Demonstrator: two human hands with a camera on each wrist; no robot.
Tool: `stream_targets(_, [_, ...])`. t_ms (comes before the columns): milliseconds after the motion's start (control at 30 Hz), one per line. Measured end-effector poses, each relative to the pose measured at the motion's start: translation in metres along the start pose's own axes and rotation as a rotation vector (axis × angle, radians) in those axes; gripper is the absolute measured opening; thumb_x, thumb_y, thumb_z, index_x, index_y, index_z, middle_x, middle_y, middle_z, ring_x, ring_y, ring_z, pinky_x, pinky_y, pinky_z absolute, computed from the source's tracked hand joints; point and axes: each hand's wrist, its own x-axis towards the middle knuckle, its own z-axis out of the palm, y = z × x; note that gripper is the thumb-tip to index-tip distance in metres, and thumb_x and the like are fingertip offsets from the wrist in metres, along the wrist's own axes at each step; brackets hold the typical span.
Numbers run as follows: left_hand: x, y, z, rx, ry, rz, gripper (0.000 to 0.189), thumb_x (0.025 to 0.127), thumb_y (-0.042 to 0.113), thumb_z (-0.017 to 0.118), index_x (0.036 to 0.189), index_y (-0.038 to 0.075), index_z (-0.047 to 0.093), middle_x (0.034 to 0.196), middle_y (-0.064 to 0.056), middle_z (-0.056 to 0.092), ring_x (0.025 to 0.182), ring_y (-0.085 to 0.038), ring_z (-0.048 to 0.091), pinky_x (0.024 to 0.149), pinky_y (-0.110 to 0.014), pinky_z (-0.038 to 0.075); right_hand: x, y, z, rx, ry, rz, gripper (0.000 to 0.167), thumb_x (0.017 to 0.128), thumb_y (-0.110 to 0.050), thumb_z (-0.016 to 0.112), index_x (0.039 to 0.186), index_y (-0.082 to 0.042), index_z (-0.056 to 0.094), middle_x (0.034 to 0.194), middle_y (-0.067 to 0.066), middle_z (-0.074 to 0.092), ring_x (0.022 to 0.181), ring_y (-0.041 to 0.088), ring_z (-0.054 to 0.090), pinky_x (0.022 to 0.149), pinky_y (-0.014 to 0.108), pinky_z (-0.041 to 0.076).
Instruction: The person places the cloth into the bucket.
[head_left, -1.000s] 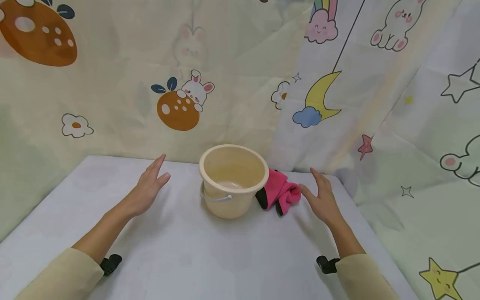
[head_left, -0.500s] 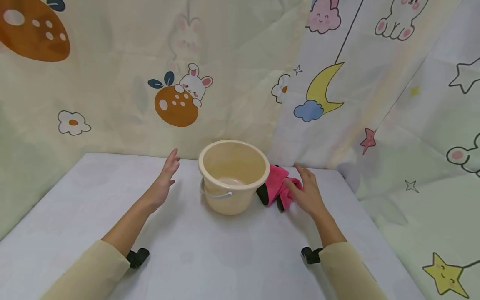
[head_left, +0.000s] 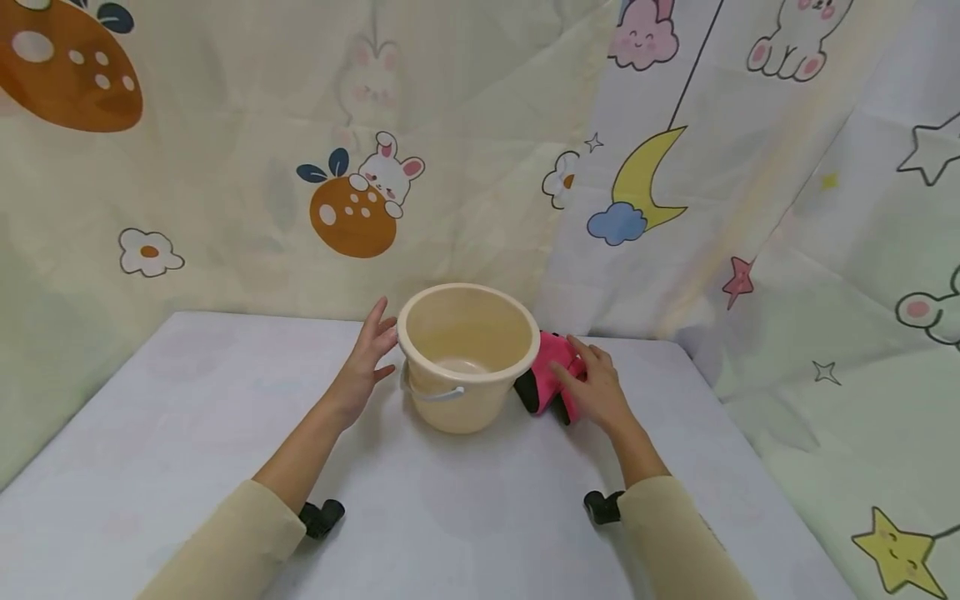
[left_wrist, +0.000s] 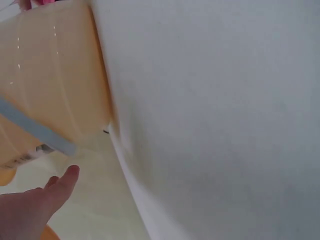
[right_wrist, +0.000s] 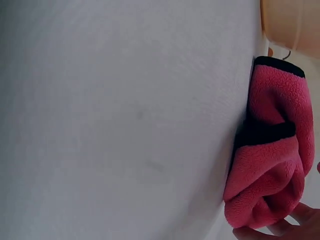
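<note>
A cream plastic bucket point(head_left: 463, 407) stands upright on the table, its pale grey handle point(head_left: 438, 395) hanging down at the front. Left of it, my left hand point(head_left: 358, 375) has its fingers spread close to the bucket's side; the left wrist view shows the thumb point(left_wrist: 64, 186) just apart from the wall. Beside the bucket on the right lies a crumpled pink cloth point(right_wrist: 272, 165) with black edging. My right hand point(head_left: 600, 390) is over its right part, and in the right wrist view the fingertips point(right_wrist: 245, 233) touch its edge without gripping it.
The white table point(head_left: 465, 517) extends in front of the bucket and to both sides. A fabric backdrop point(head_left: 480, 167) with cartoon prints hangs right behind the table's back edge and along the right. A black wrist camera mount point(head_left: 322, 518) shows under the left sleeve.
My left hand has moved right, up to the bucket's side. My right hand has moved left from beside the pink cloth onto it. Bucket and cloth stay in place.
</note>
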Motion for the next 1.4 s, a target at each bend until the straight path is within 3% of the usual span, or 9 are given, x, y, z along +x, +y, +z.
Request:
stream_targets(167, [0.003,0.001,0.005,-0.01,-0.008,0.027,0.076,0.102,0.043,0.045,0.166,0.036,0.004,0.168,-0.014,0.018,0.154,-0.034,0.023,0.12,-0.067,0.022,0.003,0.002,0.005,-0.055,-0.023,0.003,0.08,0.097,-0.049,0.062,0.163,-0.018,0.029,0.158,0.03,0.029,0.143,0.051,0.03,0.108,0.067,0.039])
stream_targets(300, [0.007,0.004,0.008,-0.019,-0.027,0.033,0.077,0.103,0.035,0.05,0.166,0.031,0.006,0.164,-0.019,0.026,0.151,-0.034,0.029,0.121,-0.066,0.02,0.004,0.006,0.005,-0.107,-0.015,-0.005,0.08,0.095,-0.037,0.068,0.162,-0.015,0.031,0.142,0.031,0.045,0.126,0.046,0.046,0.095,0.059,0.048])
stream_targets(500, [0.009,0.003,0.009,-0.032,-0.029,-0.006,0.077,0.103,0.03,0.054,0.167,0.03,0.01,0.167,-0.017,0.024,0.153,-0.034,0.028,0.12,-0.067,0.021,0.006,0.009,0.002,-0.133,-0.001,-0.012,0.078,0.09,-0.025,0.075,0.158,-0.008,0.04,0.116,0.027,0.057,0.104,0.036,0.053,0.082,0.046,0.049])
stream_targets(767, [0.0,0.001,0.011,-0.088,-0.019,-0.086,0.075,0.103,0.035,0.053,0.165,0.039,0.012,0.167,-0.012,0.024,0.152,-0.034,0.026,0.114,-0.07,0.031,0.007,0.008,0.003,-0.154,-0.006,0.022,0.07,0.087,-0.017,0.077,0.15,-0.006,0.049,0.117,0.026,0.06,0.107,0.038,0.055,0.088,0.05,0.051])
stream_targets(933, [-0.001,0.002,0.012,-0.112,-0.001,-0.091,0.071,0.103,0.035,0.053,0.164,0.04,0.017,0.165,-0.012,0.028,0.152,-0.032,0.026,0.113,-0.069,0.033,0.007,0.008,0.003,-0.136,0.033,0.014,0.064,0.085,-0.012,0.076,0.144,-0.004,0.055,0.105,0.022,0.063,0.1,0.035,0.055,0.082,0.046,0.049])
stream_targets(1167, [0.0,0.001,0.012,-0.122,0.013,-0.093,0.07,0.103,0.035,0.053,0.164,0.04,0.019,0.165,-0.011,0.029,0.152,-0.031,0.026,0.114,-0.069,0.032,0.007,0.007,0.004,-0.06,0.088,0.074,0.058,0.089,-0.013,0.075,0.143,-0.007,0.056,0.109,0.021,0.065,0.096,0.032,0.058,0.074,0.036,0.052])
stream_targets(1400, [0.0,0.0,0.012,-0.122,0.014,-0.093,0.071,0.103,0.035,0.053,0.164,0.039,0.019,0.165,-0.011,0.028,0.151,-0.032,0.027,0.113,-0.07,0.032,0.005,0.002,0.006,0.013,0.165,0.107,0.056,0.091,-0.014,0.074,0.144,-0.008,0.055,0.107,0.019,0.063,0.093,0.03,0.057,0.065,0.026,0.048])
